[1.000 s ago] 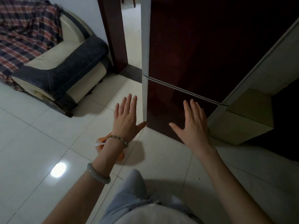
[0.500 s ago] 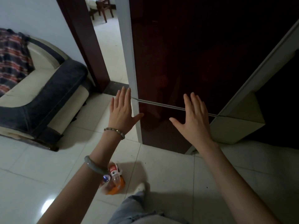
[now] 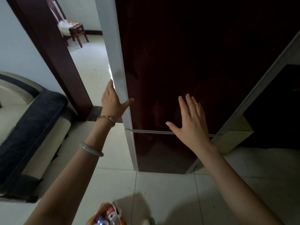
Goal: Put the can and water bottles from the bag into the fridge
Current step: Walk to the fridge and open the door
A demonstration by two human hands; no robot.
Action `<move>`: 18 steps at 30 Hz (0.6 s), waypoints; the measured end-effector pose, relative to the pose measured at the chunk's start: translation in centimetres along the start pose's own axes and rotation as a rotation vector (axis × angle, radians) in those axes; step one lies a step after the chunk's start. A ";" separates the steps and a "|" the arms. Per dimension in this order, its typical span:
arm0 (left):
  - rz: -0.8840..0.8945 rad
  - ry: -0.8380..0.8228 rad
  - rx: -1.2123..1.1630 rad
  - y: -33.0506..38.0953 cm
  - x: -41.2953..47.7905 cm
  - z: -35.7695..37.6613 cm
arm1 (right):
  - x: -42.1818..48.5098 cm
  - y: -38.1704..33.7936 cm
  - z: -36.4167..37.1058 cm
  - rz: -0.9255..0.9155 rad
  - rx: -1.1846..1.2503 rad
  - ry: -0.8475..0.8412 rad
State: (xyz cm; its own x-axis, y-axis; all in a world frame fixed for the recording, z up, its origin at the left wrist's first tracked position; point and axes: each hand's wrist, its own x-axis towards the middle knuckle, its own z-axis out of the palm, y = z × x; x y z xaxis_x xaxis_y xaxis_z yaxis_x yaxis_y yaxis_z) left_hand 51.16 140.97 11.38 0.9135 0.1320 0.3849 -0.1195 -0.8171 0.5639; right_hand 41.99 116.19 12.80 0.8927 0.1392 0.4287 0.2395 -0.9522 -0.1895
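A tall dark red fridge (image 3: 186, 62) with a grey side edge stands in front of me, both doors closed. My left hand (image 3: 112, 101) lies against the grey left edge of the upper door, fingers around the side and thumb on the door front. My right hand (image 3: 191, 124) hovers flat with fingers spread before the door, just above the seam between upper and lower doors. An orange bag (image 3: 105, 215) sits on the floor at the bottom edge of view, with bottles showing inside; the can is not visible.
A sofa (image 3: 32, 124) with a dark blue arm stands at the left. A dark brown door frame (image 3: 53, 59) opens to another room with a wooden stool (image 3: 78, 31). A pale cabinet (image 3: 235, 135) and a dark gap sit right of the fridge. The floor is white tile.
Both hands rose from the seam level to the upper door. My left hand moved onto the fridge's left edge. The view tilted up, so the bag slid to the bottom.
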 end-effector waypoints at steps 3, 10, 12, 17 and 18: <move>-0.088 -0.025 -0.238 -0.5 3.2 1.0 | 1.1 -0.2 0.0 0.014 -0.016 0.012; -0.067 0.023 -0.414 -1.8 5.3 2.1 | 1.9 -0.4 0.1 0.048 -0.032 -0.009; -0.062 0.021 -0.413 -2.0 5.4 2.0 | 1.9 -0.6 0.1 0.049 -0.037 -0.014; -0.068 0.051 -0.425 -1.4 5.3 2.0 | 1.3 -1.2 0.0 0.051 -0.037 -0.032; -0.070 0.048 -0.426 -1.4 5.3 2.1 | 1.1 -1.3 -0.1 0.051 -0.041 -0.032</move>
State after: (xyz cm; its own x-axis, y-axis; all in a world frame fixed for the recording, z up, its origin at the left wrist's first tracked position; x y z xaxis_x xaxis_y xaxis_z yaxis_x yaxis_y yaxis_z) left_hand 56.94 141.66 11.12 0.9072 0.2127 0.3628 -0.2169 -0.5024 0.8370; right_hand 42.65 117.52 13.60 0.9152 0.0979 0.3908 0.1780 -0.9685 -0.1741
